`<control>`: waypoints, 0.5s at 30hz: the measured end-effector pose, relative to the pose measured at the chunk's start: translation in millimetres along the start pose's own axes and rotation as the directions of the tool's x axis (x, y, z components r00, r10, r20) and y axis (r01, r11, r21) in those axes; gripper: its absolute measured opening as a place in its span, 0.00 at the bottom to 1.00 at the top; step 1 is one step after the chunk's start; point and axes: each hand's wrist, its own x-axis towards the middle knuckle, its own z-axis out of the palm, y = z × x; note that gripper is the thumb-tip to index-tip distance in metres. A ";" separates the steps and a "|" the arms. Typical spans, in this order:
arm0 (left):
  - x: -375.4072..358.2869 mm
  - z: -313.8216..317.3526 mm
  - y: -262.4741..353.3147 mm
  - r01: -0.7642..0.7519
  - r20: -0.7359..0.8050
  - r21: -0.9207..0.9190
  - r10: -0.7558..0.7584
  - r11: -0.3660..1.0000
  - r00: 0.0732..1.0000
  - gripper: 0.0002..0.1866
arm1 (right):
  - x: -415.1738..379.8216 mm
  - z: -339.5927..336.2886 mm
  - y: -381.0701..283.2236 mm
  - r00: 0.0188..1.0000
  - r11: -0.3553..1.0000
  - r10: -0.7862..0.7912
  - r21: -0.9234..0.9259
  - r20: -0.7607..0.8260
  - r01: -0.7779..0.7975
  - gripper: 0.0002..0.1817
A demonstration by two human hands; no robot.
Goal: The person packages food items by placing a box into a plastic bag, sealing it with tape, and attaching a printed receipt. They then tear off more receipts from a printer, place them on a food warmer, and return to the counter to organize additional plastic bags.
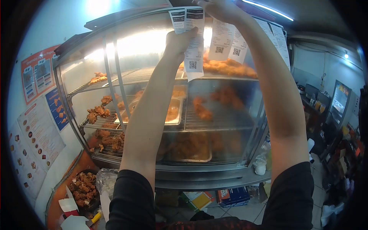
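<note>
My left hand (pixel 181 45) is raised in front of the glass display case, its thumb and fingers closed on a long printed receipt (pixel 194 53) with a QR code. Another short slip (pixel 178 21) hangs just left of that receipt. Reaching higher, my right hand (pixel 222 10) is at the case's top edge, its fingers stretched leftward above the receipt and partly cut off by the frame. Below its wrist hang two more receipts (pixel 221 35), and further paper slips (pixel 276 38) hang at the right.
The lit glass display case (pixel 174 168) holds fried chicken (pixel 100 112) on wire racks and a metal tray (pixel 175 111). A dark bowl of fried pieces (pixel 85 188) stands lower left beside a plastic bag (pixel 107 180). Menu posters (pixel 36 134) cover the left wall. Boxes (pixel 234 196) lie underneath.
</note>
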 end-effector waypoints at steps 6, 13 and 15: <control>-4.2 5.5 3.7 -0.023 -0.065 0.034 0.025 0.999 0.998 0.16 | 11.2 11.9 2.6 0.992 0.983 -0.016 -0.180 0.126 0.039 0.12; -0.3 7.2 6.6 -0.123 -0.080 -0.079 0.117 0.989 0.990 0.16 | 30.2 14.5 32.3 0.797 0.575 -0.529 -0.568 0.290 0.588 0.13; -0.4 6.5 11.8 -0.121 -0.103 -0.055 0.115 0.991 0.988 0.16 | 12.5 -2.4 -6.8 0.948 0.883 -0.206 -0.372 0.242 0.286 0.14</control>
